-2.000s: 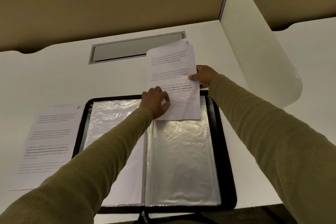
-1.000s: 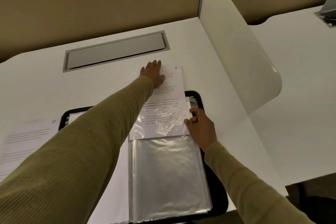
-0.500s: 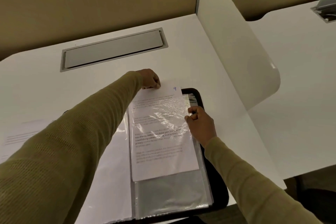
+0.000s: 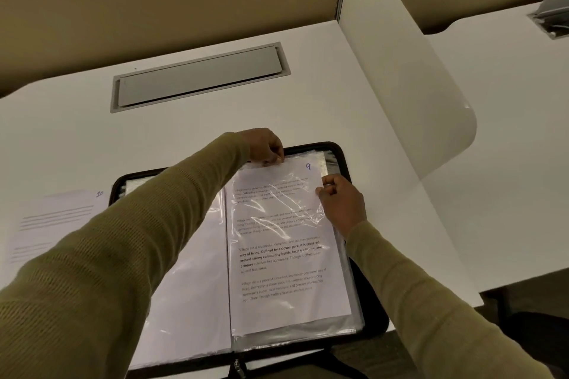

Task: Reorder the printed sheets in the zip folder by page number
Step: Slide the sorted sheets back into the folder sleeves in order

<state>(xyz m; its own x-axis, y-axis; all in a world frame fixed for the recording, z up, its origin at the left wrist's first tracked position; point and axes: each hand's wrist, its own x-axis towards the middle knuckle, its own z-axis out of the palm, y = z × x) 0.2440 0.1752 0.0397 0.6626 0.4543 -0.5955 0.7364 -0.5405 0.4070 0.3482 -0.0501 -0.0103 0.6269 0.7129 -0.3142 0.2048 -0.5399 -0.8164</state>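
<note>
Sheet 9 (image 4: pixel 286 243) had slid deeper into the sleeve (image 4: pixel 308 332), left hand (image 4: pixel 264 146) pinching its far edge, right hand (image 4: pixel 338 200) pinching the sleeve; forcing might crumple it.

1. an office or study hall laid out in partitioned work bays: a white desk (image 4: pixel 308 108) is backed by a tan partition wall (image 4: pixel 169 3).
2. a white curved divider (image 4: pixel 415 86) stands upright along the desk's right edge, between it and a neighbouring desk (image 4: pixel 508 132) of the same kind.
3. a grey cable hatch (image 4: pixel 200 77) sits flush in the desk top; the next desk has a second hatch (image 4: pixel 551 15), its flap tilted up.
4. paperwork: an open zip folder (image 4: pixel 338 148) holds a printed sheet (image 4: pixel 283 255) in a plastic sleeve (image 4: pixel 335 160), with a loose sheet (image 4: pixel 55 218) beside it.
</note>
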